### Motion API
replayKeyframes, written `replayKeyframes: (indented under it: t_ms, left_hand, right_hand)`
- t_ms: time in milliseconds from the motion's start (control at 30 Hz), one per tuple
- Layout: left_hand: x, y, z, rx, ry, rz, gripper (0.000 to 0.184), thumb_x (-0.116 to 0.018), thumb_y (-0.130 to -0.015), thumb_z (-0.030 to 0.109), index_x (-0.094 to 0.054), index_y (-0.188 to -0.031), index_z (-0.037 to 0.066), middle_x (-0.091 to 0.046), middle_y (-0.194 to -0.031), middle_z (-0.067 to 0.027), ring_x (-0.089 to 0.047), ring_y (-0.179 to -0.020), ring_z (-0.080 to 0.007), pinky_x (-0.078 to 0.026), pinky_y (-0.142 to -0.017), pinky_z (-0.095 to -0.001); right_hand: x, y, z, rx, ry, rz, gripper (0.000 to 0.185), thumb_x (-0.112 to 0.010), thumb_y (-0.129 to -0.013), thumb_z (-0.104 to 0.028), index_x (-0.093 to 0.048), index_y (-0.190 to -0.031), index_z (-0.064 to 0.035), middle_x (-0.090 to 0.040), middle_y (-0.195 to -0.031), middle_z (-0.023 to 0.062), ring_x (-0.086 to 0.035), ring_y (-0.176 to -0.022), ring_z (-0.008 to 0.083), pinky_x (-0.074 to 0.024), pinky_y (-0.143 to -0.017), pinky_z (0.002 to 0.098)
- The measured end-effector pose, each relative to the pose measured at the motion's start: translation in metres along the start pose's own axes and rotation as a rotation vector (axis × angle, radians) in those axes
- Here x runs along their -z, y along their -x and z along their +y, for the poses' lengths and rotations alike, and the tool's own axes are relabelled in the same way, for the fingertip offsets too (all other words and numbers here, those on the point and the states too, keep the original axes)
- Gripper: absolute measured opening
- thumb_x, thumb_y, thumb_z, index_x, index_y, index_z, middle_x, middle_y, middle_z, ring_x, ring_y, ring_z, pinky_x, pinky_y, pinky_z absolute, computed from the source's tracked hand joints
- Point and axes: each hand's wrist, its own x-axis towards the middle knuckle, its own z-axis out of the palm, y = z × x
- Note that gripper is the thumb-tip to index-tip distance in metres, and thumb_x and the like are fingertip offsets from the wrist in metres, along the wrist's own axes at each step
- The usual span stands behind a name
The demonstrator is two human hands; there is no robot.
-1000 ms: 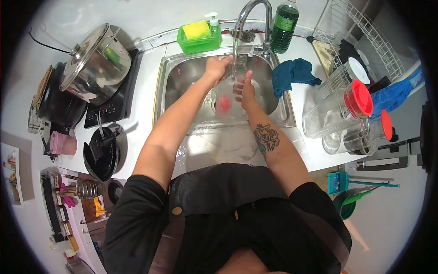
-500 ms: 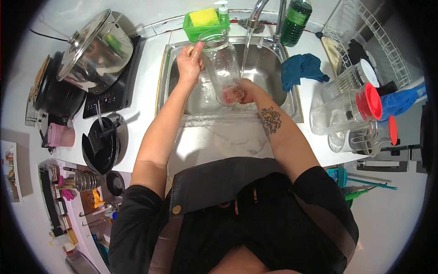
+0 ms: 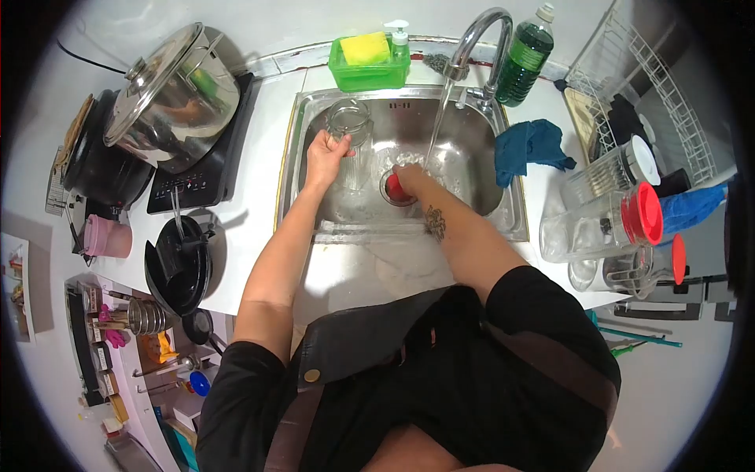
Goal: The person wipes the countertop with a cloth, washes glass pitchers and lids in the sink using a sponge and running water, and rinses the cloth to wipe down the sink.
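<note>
Pink container (image 3: 109, 237), one, at the counter's left end
Black pot (image 3: 110, 169), one, behind it
Black pans (image 3: 185, 285), nested, nearer the front edge
Steel pot (image 3: 177, 110), large, lidded, on a black hob (image 3: 171, 197)
Sink (image 3: 354, 230), steel, single basin, set in the white counter
Left hand (image 3: 325, 161), over the basin's left side, fingers closed on the side of a glass jug
Glass jug (image 3: 351, 145), clear, in the left half of the basin, mouth toward the back wall; handle hidden
Green caddy (image 3: 368, 77), behind the sink, bearing a yellow sponge (image 3: 366, 49) and a pump bottle (image 3: 399, 38)
Red item (image 3: 398, 189), one, at the drain, partly covered
Right hand (image 3: 411, 182), low in the basin, fingers at the red item; whether they grip it, cannot tell
Tap (image 3: 464, 53), chrome, curved, water (image 3: 437, 130) running beside the right hand
Green bottle (image 3: 525, 61), white-capped, upright behind the tap
Blue cloth (image 3: 531, 149), crumpled, over the sink's right edge
Pitchers (image 3: 578, 236), clear, some red-lidded, on the right counter
</note>
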Motion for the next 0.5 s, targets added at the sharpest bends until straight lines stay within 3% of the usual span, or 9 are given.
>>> replayKeyframes:
  t_ms: [67,133,200,267,333,367,400,467,500]
  left_hand:
    - [0.006,0.004,-0.002,0.024,0.01,0.021,0.035,-0.066,-0.078,0.023,-0.039,-0.065,0.005,-0.049,-0.058,-0.0014,-0.053,-0.053,-0.0106,-0.047,-0.052,-0.0248]
    - [0.013,0.005,0.006,0.05,0.019,0.042,0.035,-0.067,-0.077,0.023,-0.04,-0.066,0.004,-0.049,-0.058,-0.0026,-0.053,-0.053,-0.0117,-0.046,-0.052,-0.026]
    - [0.022,0.01,0.015,0.08,-0.464,-0.009,0.037,-0.069,-0.073,0.023,-0.04,-0.066,0.003,-0.049,-0.057,-0.0064,-0.054,-0.055,-0.0164,-0.045,-0.055,-0.0307]
    - [0.025,0.016,0.016,0.118,-0.561,-0.054,0.036,-0.07,-0.071,0.023,-0.041,-0.074,0.001,-0.051,-0.061,-0.011,-0.056,-0.061,-0.023,-0.043,-0.059,-0.0344]
    - [0.02,0.027,0.037,0.012,-0.768,0.023,0.037,-0.068,-0.072,0.022,-0.041,-0.084,0.001,-0.054,-0.076,-0.0151,-0.055,-0.069,-0.0281,-0.043,-0.063,-0.0351]
    - [0.021,0.028,0.031,-0.107,-0.816,0.062,0.038,-0.067,-0.071,0.015,-0.042,-0.097,0.003,-0.054,-0.087,-0.0184,-0.055,-0.082,-0.0312,-0.044,-0.072,-0.0378]
    - [0.017,0.033,0.041,-0.108,-0.815,0.06,0.038,-0.067,-0.071,0.015,-0.042,-0.097,0.003,-0.054,-0.087,-0.0184,-0.055,-0.082,-0.0312,-0.044,-0.072,-0.0378]
    - [-0.004,0.049,0.069,-0.719,-1.102,0.238,0.043,-0.069,-0.066,0.012,-0.045,-0.1,0.002,-0.051,-0.098,-0.0183,-0.051,-0.09,-0.0318,-0.041,-0.078,-0.0395]
    - [-0.017,0.055,0.068,-0.697,-0.985,0.063,0.046,-0.069,-0.062,0.011,-0.047,-0.102,0.002,-0.05,-0.102,-0.0165,-0.047,-0.099,-0.033,-0.038,-0.084,-0.0424]
  right_hand:
    - [-0.002,0.003,0.005,-0.02,-0.024,0.075,0.057,-0.072,-0.063,-0.018,-0.05,-0.114,-0.0085,-0.049,-0.116,0.0178,-0.049,-0.108,0.0318,-0.0438,-0.087,0.0392]
    - [0.009,0.012,0.006,0.08,-0.148,0.02,0.051,-0.072,-0.058,-0.025,-0.055,-0.101,-0.0039,-0.058,-0.098,0.0201,-0.056,-0.093,0.0347,-0.0467,-0.079,0.0399]
    - [0.02,0.012,0.009,0.035,-0.269,0.02,0.05,-0.072,-0.058,-0.026,-0.055,-0.098,-0.0013,-0.059,-0.093,0.0202,-0.058,-0.088,0.0339,-0.0481,-0.075,0.0392]
    - [0.028,0.007,0.017,-0.018,-0.388,0.019,0.05,-0.071,-0.057,-0.027,-0.055,-0.095,0.0012,-0.06,-0.089,0.0203,-0.06,-0.083,0.033,-0.0495,-0.07,0.0386]
    - [0.038,0.008,0.022,-0.045,-0.639,0.063,0.05,-0.071,-0.055,-0.028,-0.056,-0.088,0.0065,-0.062,-0.08,0.0183,-0.062,-0.074,0.0284,-0.0499,-0.062,0.0348]
    - [0.041,0.012,0.024,-0.047,-0.64,0.062,0.05,-0.071,-0.055,-0.028,-0.056,-0.088,0.0065,-0.062,-0.08,0.0183,-0.062,-0.074,0.0284,-0.0499,-0.062,0.0348]
    - [0.059,0.023,0.02,-0.123,-0.661,0.023,0.046,-0.071,-0.056,-0.027,-0.058,-0.084,0.0067,-0.062,-0.076,0.0174,-0.061,-0.069,0.0261,-0.0494,-0.06,0.0336]
    - [0.082,0.035,0.015,-0.198,-0.678,-0.004,0.043,-0.07,-0.056,-0.027,-0.059,-0.081,0.0069,-0.062,-0.072,0.0165,-0.061,-0.064,0.0239,-0.049,-0.057,0.0325]
    - [0.089,0.038,0.012,-0.217,-0.653,0.033,0.04,-0.07,-0.056,-0.028,-0.06,-0.076,0.0058,-0.062,-0.069,0.0156,-0.06,-0.06,0.0225,-0.0482,-0.054,0.0323]
